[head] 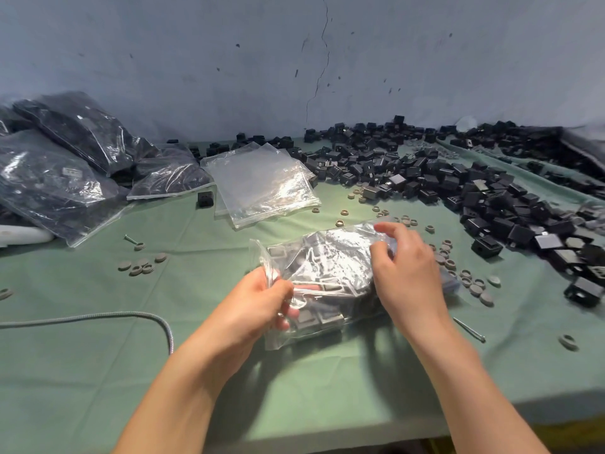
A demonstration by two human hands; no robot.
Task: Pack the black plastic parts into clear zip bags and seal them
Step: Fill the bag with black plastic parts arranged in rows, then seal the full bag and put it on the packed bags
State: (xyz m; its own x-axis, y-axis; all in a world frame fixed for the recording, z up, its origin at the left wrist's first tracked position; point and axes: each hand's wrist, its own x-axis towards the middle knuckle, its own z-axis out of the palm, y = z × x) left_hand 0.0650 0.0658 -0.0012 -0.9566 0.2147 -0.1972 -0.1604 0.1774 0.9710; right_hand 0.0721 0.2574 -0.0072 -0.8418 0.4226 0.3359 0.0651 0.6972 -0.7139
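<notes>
Zip bag (330, 267) in left hand (262, 299), right hand (409, 276), black parts (425, 178) (empty bags (262, 178)) behind

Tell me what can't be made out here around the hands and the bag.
Head view:
- Whether the bag is sealed: the left hand bunches one end.
- Count of parts inside the bag: glare and the right hand cover them.
- White object, left edge: cut off by the frame.
</notes>
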